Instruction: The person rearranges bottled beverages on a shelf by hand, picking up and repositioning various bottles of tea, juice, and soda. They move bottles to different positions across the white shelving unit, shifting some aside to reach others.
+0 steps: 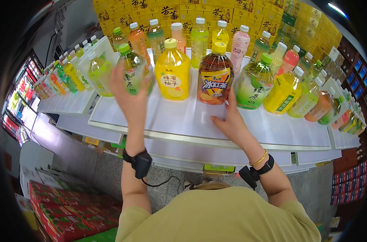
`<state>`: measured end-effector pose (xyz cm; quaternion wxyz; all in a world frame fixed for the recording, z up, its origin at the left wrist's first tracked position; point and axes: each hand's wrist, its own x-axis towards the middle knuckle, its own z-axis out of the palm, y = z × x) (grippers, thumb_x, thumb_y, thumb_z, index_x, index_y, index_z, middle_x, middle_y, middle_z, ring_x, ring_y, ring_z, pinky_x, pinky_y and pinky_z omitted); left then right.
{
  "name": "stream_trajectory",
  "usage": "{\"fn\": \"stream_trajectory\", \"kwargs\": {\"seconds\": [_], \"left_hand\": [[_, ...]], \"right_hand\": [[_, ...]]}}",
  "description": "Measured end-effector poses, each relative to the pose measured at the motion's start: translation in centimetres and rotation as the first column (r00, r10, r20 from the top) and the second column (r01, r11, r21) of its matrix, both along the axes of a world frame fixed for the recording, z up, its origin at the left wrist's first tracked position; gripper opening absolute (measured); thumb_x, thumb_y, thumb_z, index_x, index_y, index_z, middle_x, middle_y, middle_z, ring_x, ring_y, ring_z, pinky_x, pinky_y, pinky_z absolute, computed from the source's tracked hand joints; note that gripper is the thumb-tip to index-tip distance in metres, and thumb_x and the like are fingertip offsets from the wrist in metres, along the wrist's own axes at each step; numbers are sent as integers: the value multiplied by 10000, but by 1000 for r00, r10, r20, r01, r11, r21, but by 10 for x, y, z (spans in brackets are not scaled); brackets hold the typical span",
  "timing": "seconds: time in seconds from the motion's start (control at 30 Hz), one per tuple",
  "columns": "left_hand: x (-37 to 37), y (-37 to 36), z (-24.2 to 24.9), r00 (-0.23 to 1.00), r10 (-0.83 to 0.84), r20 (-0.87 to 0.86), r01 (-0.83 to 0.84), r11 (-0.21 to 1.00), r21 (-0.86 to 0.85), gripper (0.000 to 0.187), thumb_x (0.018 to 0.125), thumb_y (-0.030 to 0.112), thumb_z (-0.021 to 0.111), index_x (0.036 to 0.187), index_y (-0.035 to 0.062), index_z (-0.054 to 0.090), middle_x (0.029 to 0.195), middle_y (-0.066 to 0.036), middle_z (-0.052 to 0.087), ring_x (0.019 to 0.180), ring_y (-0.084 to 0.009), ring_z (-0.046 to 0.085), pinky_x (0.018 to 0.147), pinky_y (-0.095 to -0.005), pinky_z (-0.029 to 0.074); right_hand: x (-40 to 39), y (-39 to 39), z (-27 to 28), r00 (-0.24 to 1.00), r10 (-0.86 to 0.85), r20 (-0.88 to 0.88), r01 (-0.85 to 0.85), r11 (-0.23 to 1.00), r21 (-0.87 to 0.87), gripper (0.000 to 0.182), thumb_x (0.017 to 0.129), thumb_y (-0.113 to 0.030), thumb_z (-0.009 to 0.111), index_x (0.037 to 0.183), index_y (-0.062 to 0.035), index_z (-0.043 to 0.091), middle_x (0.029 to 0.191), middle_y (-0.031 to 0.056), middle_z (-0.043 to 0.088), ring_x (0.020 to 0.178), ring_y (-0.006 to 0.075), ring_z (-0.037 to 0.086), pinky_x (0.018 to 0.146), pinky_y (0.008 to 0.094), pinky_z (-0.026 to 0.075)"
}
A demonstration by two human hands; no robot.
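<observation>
My left hand (131, 86) is raised with spread fingers in front of a large green tea bottle (135, 68), partly covering it; whether it touches the bottle is unclear. To its right stands a big yellow bottle (172, 72) with a pale yellow cap. My right hand (230, 121) has thumb and fingers apart, its fingertips at the lower right side of a dark tea bottle (215, 76) with a yellow cap. Just right of that hand is another large green bottle (254, 84). All of these stand upright on a white shelf (183, 121).
More bottles stand behind, with a yellow bottle (283, 92) and others to the right. A side shelf (66, 101) holds bottles at the left. Stacked yellow cartons (183, 16) form the background. Red boxes (66, 213) lie at the lower left.
</observation>
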<state>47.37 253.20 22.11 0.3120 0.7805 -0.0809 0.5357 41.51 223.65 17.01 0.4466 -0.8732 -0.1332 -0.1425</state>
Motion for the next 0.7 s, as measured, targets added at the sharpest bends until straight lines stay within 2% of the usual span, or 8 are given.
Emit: {"fn": "stream_trajectory", "kwargs": {"seconds": [0.03, 0.13, 0.2, 0.3, 0.53, 0.6, 0.63, 0.7], "left_hand": [[-6, -13, -3, 992, -128, 4, 128, 991, -33, 932, 763, 177, 860, 1555, 112, 372, 1557, -146, 419, 1468, -352, 317, 1207, -483, 272], [-10, -50, -10, 980, -179, -87, 180, 984, 4, 998, 741, 188, 880, 1572, 109, 333, 1557, -147, 414, 1498, -367, 277, 1220, -488, 260], [4, -60, -17, 935, -325, -140, 318, 946, -67, 1097, 698, 189, 910, 1606, 191, 294, 1562, -320, 278, 1466, -479, 280, 1200, -517, 284], [10, -68, -16, 935, -282, -217, 277, 959, -53, 1167, 675, 185, 921, 1622, 221, 241, 1540, -336, 274, 1444, -507, 292, 1183, -538, 314], [12, -77, -11, 941, -262, -213, 257, 965, -50, 1193, 644, 158, 930, 1617, 280, 250, 1517, -299, 275, 1408, -504, 343, 1160, -523, 363], [13, -75, -13, 944, -259, -205, 254, 966, -55, 1194, 632, 160, 935, 1612, 277, 263, 1512, -291, 290, 1398, -488, 362, 1156, -506, 375], [13, -75, -12, 942, -265, -205, 258, 964, -57, 1194, 632, 160, 935, 1612, 277, 263, 1512, -291, 290, 1398, -488, 362, 1156, -506, 375], [13, -74, -11, 939, -268, -217, 257, 963, -79, 1191, 625, 166, 938, 1608, 271, 274, 1501, -276, 309, 1386, -471, 381, 1151, -494, 388]], "right_hand": [[-2, 0, 0, 1000, 11, -6, -11, 1000, -8, 1100, 859, -118, 757, 1600, 5, -46, 1597, 232, 303, 1476, 355, 353, 1188, 453, 347], [-4, 0, 5, 999, 31, -19, -31, 999, 16, 1097, 859, -128, 764, 1601, 5, -33, 1592, 230, 309, 1466, 357, 367, 1186, 446, 350], [-5, 0, 7, 999, 31, -39, -29, 999, 34, 1101, 857, -135, 770, 1601, 6, -28, 1593, 231, 309, 1467, 354, 365, 1185, 448, 350], [-4, 0, 10, 999, 43, -25, -43, 999, -1, 1124, 830, -136, 765, 1572, 87, -50, 1573, 302, 305, 1472, 389, 350, 1171, 375, 355], [-4, -3, 5, 999, 30, -16, -30, 999, -25, 1143, 823, -141, 774, 1576, 78, -59, 1579, 297, 302, 1474, 385, 351, 1163, 381, 366], [-4, -4, 4, 999, 34, 8, -33, 999, -36, 1145, 823, -140, 773, 1581, 65, -60, 1583, 284, 304, 1462, 376, 371, 1084, 371, 456], [-5, -3, 6, 1000, 29, 7, -28, 999, -38, 1145, 823, -140, 773, 1581, 65, -60, 1583, 284, 304, 1462, 376, 371, 1084, 371, 456], [-7, -2, 11, 997, 55, -52, -53, 998, 46, 1131, 843, -152, 784, 1599, 21, -40, 1601, 253, 298, 1469, 357, 367, 1179, 442, 363]]}}
